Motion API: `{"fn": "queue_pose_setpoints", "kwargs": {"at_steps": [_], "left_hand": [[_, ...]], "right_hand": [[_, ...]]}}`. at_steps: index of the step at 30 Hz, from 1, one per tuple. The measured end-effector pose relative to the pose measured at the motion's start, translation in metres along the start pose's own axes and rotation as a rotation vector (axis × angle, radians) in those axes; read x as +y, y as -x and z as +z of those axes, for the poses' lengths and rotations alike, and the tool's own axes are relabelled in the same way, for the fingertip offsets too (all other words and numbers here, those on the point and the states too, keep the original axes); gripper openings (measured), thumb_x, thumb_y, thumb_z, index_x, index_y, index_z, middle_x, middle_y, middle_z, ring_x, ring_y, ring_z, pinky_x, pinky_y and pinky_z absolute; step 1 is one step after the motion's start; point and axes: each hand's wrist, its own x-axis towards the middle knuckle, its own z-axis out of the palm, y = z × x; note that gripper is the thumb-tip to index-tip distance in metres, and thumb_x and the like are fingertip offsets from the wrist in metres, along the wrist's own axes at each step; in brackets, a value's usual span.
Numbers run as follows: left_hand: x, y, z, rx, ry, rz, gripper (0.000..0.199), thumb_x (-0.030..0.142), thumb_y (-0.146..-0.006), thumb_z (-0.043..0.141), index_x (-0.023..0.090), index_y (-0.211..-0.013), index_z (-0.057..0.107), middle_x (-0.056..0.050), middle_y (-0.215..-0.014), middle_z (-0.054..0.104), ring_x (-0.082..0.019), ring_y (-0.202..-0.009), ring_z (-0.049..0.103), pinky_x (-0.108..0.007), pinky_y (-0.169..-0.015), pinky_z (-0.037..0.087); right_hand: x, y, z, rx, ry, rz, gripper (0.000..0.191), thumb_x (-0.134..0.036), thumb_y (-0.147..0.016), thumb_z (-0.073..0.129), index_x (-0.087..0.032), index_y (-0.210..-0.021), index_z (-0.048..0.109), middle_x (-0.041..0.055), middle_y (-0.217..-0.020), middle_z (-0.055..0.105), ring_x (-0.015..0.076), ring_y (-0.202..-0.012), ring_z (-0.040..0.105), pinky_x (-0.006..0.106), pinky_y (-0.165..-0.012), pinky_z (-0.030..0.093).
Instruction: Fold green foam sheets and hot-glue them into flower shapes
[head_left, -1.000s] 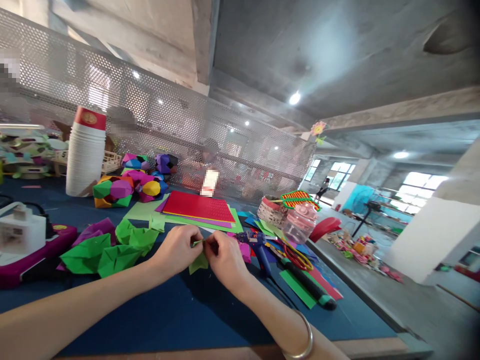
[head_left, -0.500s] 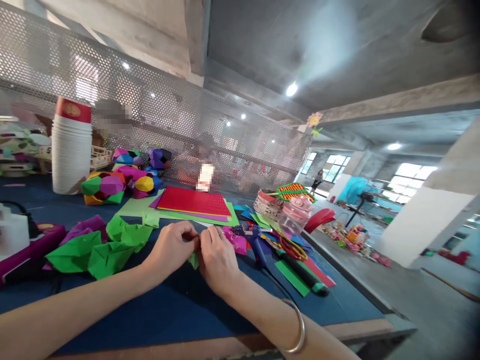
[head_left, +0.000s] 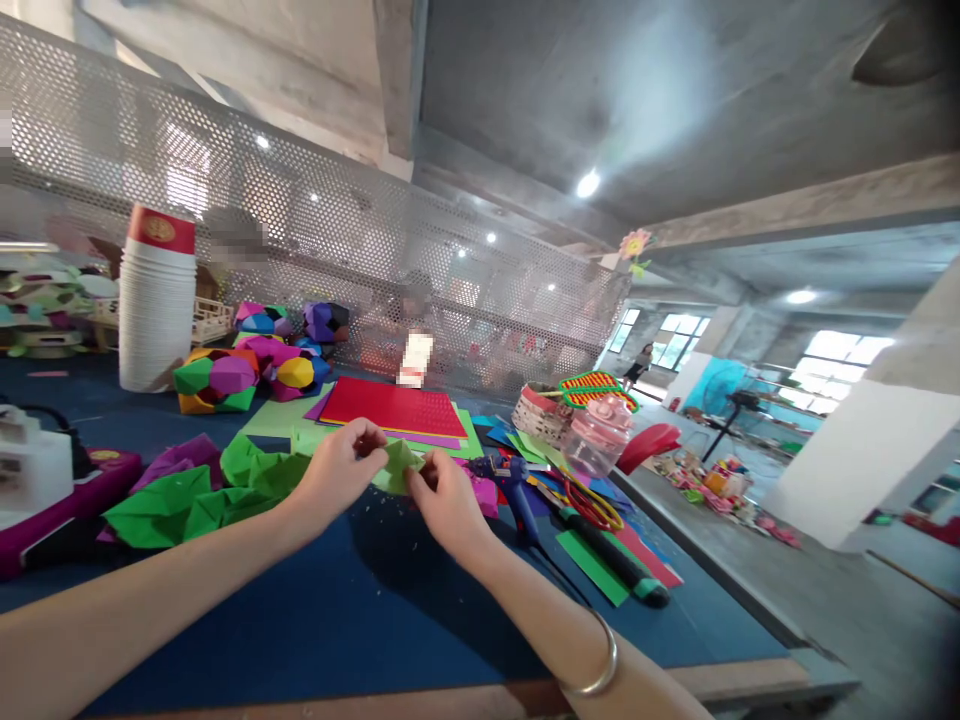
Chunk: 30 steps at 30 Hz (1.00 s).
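Observation:
A light green folded paper piece (head_left: 395, 467) is pinched between both hands above the blue table (head_left: 315, 620). My left hand (head_left: 346, 470) grips its left side with thumb and fingers. On its right edge, my right hand (head_left: 448, 500) closes its fingertips. To the left lie crumpled-looking green folded papers (head_left: 169, 508) and a purple one (head_left: 180, 460). A stack of red sheets (head_left: 394, 408) lies behind the hands. The blue glue gun (head_left: 516, 490) rests just right of my right hand.
White paper cups (head_left: 156, 310) stand stacked at the back left, near multicoloured paper balls (head_left: 217, 380). On the right are a woven basket (head_left: 541, 415), a clear pink-lidded jar (head_left: 596, 440), scissors (head_left: 592, 500) and a black-handled tool (head_left: 615, 555). A person (head_left: 639, 365) stands far off.
Both hands have turned and drawn slightly apart, so the light green piece shows more between them. The camera view has shifted a little.

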Motion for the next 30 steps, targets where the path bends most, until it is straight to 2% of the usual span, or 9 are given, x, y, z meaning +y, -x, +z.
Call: {"fn": "queue_pose_setpoints", "kwargs": {"at_steps": [3, 7, 9, 11, 15, 20, 22, 25, 30], "left_hand": [[-0.001, 0.003, 0.003, -0.099, -0.011, 0.069, 0.016, 0.015, -0.063, 0.051, 0.018, -0.078, 0.056, 0.000, -0.075, 0.063, -0.015, -0.073, 0.061, -0.026, -0.070, 0.048], [0.004, 0.008, 0.004, -0.195, -0.073, 0.139, 0.033, 0.015, -0.067, 0.052, 0.019, -0.099, 0.063, -0.005, -0.097, 0.068, -0.018, -0.090, 0.062, -0.025, -0.071, 0.050], [0.006, 0.008, 0.002, -0.207, -0.116, 0.151, 0.027, 0.020, -0.072, 0.055, 0.020, -0.095, 0.068, -0.005, -0.093, 0.070, -0.019, -0.087, 0.062, -0.025, -0.070, 0.049], [0.006, 0.007, 0.000, -0.194, -0.147, 0.145, 0.020, 0.024, -0.074, 0.057, 0.019, -0.087, 0.071, -0.004, -0.081, 0.071, -0.018, -0.077, 0.062, -0.025, -0.069, 0.048], [0.002, 0.003, -0.002, -0.174, -0.115, 0.072, 0.022, 0.033, -0.074, 0.059, 0.017, -0.084, 0.071, -0.001, -0.065, 0.064, -0.013, -0.059, 0.053, -0.023, -0.056, 0.042], [0.004, 0.002, -0.001, -0.232, 0.035, -0.082, 0.029, 0.037, -0.071, 0.060, 0.013, -0.085, 0.067, 0.004, -0.051, 0.051, -0.009, -0.046, 0.040, -0.021, -0.046, 0.031], [0.010, 0.003, -0.002, -0.239, 0.091, -0.148, 0.029, 0.036, -0.068, 0.062, 0.013, -0.085, 0.067, 0.004, -0.052, 0.052, -0.008, -0.045, 0.040, -0.021, -0.045, 0.032], [0.019, 0.005, -0.003, -0.230, 0.143, -0.217, 0.025, 0.033, -0.064, 0.063, 0.013, -0.079, 0.067, 0.004, -0.051, 0.052, -0.008, -0.045, 0.042, -0.021, -0.045, 0.033], [0.021, 0.006, -0.004, -0.234, 0.166, -0.241, 0.026, 0.032, -0.061, 0.064, 0.013, -0.078, 0.068, 0.004, -0.052, 0.054, -0.008, -0.045, 0.042, -0.021, -0.044, 0.032]], "right_hand": [[-0.001, -0.001, -0.006, 0.083, 0.115, -0.091, 0.010, -0.026, -0.085, 0.050, -0.021, -0.077, 0.046, -0.0012, -0.066, 0.057, 0.0146, -0.059, 0.054, 0.023, -0.053, 0.037], [-0.004, -0.001, -0.013, 0.015, 0.177, -0.186, 0.009, -0.021, -0.085, 0.049, -0.021, -0.075, 0.047, -0.0023, -0.063, 0.054, 0.0135, -0.055, 0.050, 0.022, -0.051, 0.034], [-0.004, 0.000, -0.013, -0.033, 0.172, -0.220, 0.010, -0.021, -0.086, 0.049, -0.021, -0.076, 0.048, -0.0021, -0.063, 0.054, 0.0133, -0.055, 0.051, 0.022, -0.051, 0.034], [-0.005, 0.000, -0.013, -0.044, 0.159, -0.235, 0.009, -0.022, -0.087, 0.048, -0.021, -0.078, 0.050, -0.0015, -0.066, 0.057, 0.0135, -0.058, 0.053, 0.022, -0.053, 0.035], [-0.006, 0.001, -0.013, -0.017, 0.117, -0.246, 0.007, -0.024, -0.089, 0.048, -0.021, -0.094, 0.052, -0.0004, -0.073, 0.061, 0.0145, -0.063, 0.057, 0.023, -0.058, 0.039], [-0.007, 0.000, -0.013, -0.034, 0.031, -0.267, 0.018, -0.022, -0.089, 0.046, -0.019, -0.106, 0.051, -0.0035, -0.064, 0.052, 0.0130, -0.057, 0.050, 0.023, -0.056, 0.039], [-0.008, 0.000, -0.011, -0.044, -0.029, -0.253, 0.018, -0.022, -0.089, 0.046, -0.019, -0.106, 0.052, -0.0041, -0.063, 0.049, 0.0122, -0.055, 0.048, 0.022, -0.054, 0.039], [-0.008, 0.000, -0.010, -0.053, -0.103, -0.244, 0.014, -0.023, -0.088, 0.047, -0.019, -0.099, 0.054, -0.0018, -0.068, 0.053, 0.0122, -0.059, 0.051, 0.022, -0.055, 0.041], [-0.004, -0.002, -0.011, -0.076, -0.068, -0.266, 0.010, -0.022, -0.087, 0.047, -0.018, -0.087, 0.056, 0.0009, -0.074, 0.059, 0.0130, -0.063, 0.054, 0.023, -0.060, 0.044]]}}
